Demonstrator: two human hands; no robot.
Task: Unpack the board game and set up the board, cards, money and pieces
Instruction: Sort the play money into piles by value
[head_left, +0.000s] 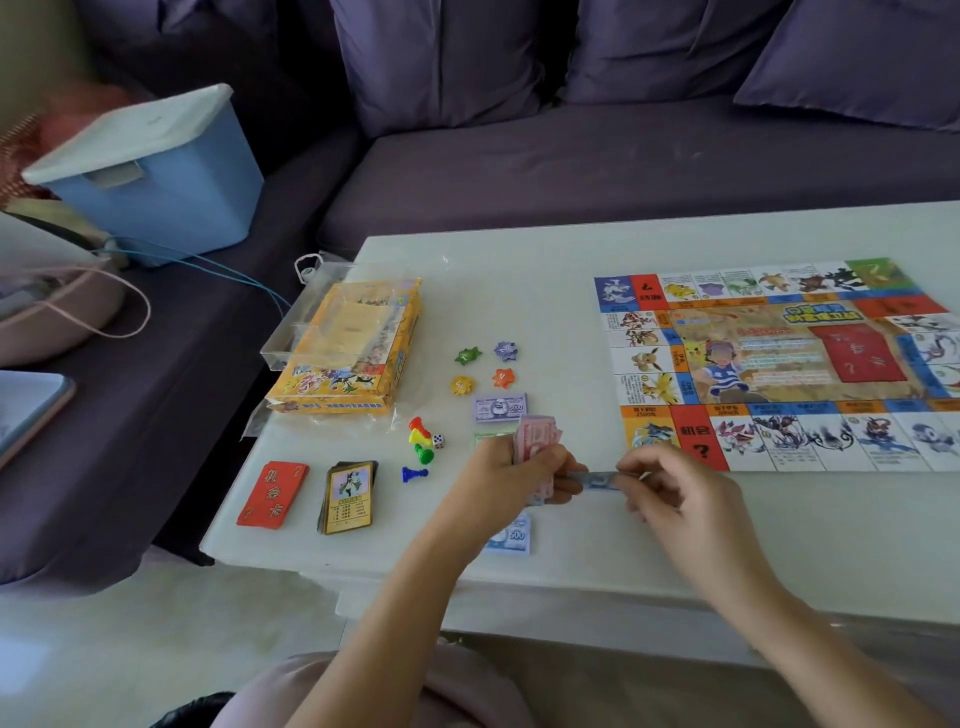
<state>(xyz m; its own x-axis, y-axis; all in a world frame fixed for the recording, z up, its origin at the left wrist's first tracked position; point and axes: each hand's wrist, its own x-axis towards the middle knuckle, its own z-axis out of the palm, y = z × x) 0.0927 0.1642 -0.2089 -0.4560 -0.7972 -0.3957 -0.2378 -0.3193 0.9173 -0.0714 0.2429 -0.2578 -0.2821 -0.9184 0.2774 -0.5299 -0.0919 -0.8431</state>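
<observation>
Two hands are sorting money: your left hand (511, 470) grips the wad (537, 434), your right hand (670, 486) pinches a blue note (597, 479); it likely belongs on the blue pile (514, 538).

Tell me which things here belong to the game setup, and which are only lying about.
Game: board, red cards, black card deck, pawns, die, star tokens, yellow box, banknotes in the left hand, blue note pinched by the right hand.
Lying about: blue bin, pink bag, cushions.

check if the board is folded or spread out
Spread out: the board lies flat on the table, printed face up; its right edge runs out of view.
</observation>
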